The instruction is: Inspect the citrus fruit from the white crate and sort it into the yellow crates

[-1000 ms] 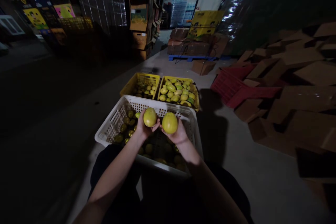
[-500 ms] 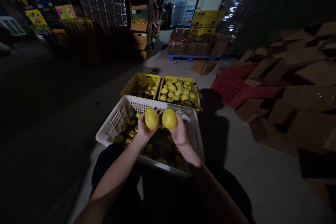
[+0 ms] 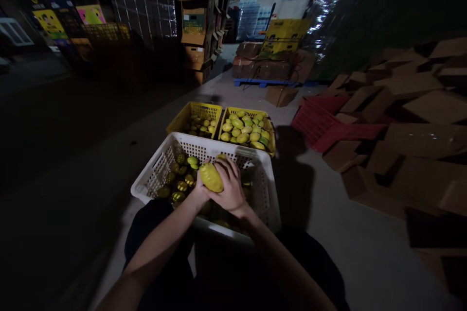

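My left hand (image 3: 200, 191) cups a big yellow lemon (image 3: 211, 178) from the left and below, above the white crate. My right hand (image 3: 232, 187) lies against the same lemon from the right, its fingers curled over. Behind those fingers shows the top of a second yellow lemon (image 3: 221, 156); most of it is hidden by the right hand. Under both hands, the white plastic crate (image 3: 153, 170) holds several lemons (image 3: 181, 186) in shadow, with a greener one (image 3: 193, 161) near its far side.
Beyond the white crate stand two yellow crates: the left one (image 3: 177, 117) partly filled with lemons, the right one (image 3: 272, 129) fuller. Flattened cardboard boxes (image 3: 408, 146) and a red crate (image 3: 315, 121) are heaped at right. Farther off are a blue pallet (image 3: 262, 82) and stacked boxes (image 3: 194, 53).
The hands, earlier apart with one lemon each, have come together. My right hand has turned over and moved left onto the left hand's lemon.
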Motion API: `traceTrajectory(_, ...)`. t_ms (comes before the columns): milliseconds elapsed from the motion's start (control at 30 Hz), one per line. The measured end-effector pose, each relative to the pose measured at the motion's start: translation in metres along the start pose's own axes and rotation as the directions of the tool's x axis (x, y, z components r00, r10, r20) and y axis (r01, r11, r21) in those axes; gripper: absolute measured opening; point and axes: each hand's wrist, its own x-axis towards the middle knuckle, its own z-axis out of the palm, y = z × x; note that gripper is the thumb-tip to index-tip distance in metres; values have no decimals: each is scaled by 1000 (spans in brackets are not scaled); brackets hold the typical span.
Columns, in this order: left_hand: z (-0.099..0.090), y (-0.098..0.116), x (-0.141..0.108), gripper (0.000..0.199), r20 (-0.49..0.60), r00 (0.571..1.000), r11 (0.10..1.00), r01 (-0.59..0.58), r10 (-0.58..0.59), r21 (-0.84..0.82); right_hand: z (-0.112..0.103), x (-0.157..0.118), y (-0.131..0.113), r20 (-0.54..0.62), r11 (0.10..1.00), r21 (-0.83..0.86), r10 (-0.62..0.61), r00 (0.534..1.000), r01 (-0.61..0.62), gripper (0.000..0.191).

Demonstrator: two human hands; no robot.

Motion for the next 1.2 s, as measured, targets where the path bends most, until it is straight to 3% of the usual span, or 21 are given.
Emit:
traceTrajectory(100, 5, 7, 1, 29, 21, 996, 996, 86, -86, -6, -1, -2, -5, -119, 984, -12, -178, 977, 178, 75)
traceTrajectory(167, 12, 17, 0, 33, 74, 984, 985, 167, -163, -44, -4, -5, -4, -244, 973, 34, -212, 946, 227, 80)
traceTrajectory(233, 18, 28, -1, 37, 119, 983, 982, 155, -143, -106, -9, -6, -1, -367, 980, 102, -123, 922, 171, 82)
traceTrajectory(333, 20, 40, -1, 38, 120, 989, 983, 101, -83, -152, -14, -1, 8, -405, 947, 309, 219, 888, -92, 69)
traceTrajectory(400, 20, 42, -3, 37, 111, 991, 984, 95, -79, -152, -14, 5, 12, -302, 799, 528, 493, 816, -287, 53)
traceTrajectory(467, 20, 39, -5, 32, 101, 992, 985, 87, -72, -152, -10, 10, 14, -119, 550, 731, 687, 717, -405, 40)
traceTrajectory(567, 21, 33, -10, 26, 74, 994, 989, 87, -78, -118, -3, 14, 11, 143, 192, 877, 771, 620, -440, 30)
traceTrajectory(633, 22, 32, -12, 29, 64, 993, 991, 107, -102, -77, 0, 15, 7, 244, 63, 894, 760, 602, -443, 28)
traceTrajectory(700, 22, 33, -13, 32, 66, 992, 993, 107, -104, -49, 0, 15, 4, 296, 3, 894, 745, 598, -447, 28)
traceTrajectory(933, 20, 39, -14, 40, -3, 996, 994, 88, -88, -57, 0, 16, 4, 362, -82, 886, 738, 570, -456, 37)
traceTrajectory(1100, 18, 37, -13, 44, 82, 994, 995, 74, -68, -62, -1, 22, 2, 478, -233, 851, 716, 508, -471, 41)
traceTrajectory(1200, 18, 36, -11, 45, 91, 994, 996, 69, -64, -53, -6, 24, 3, 497, -280, 849, 714, 494, -449, 41)
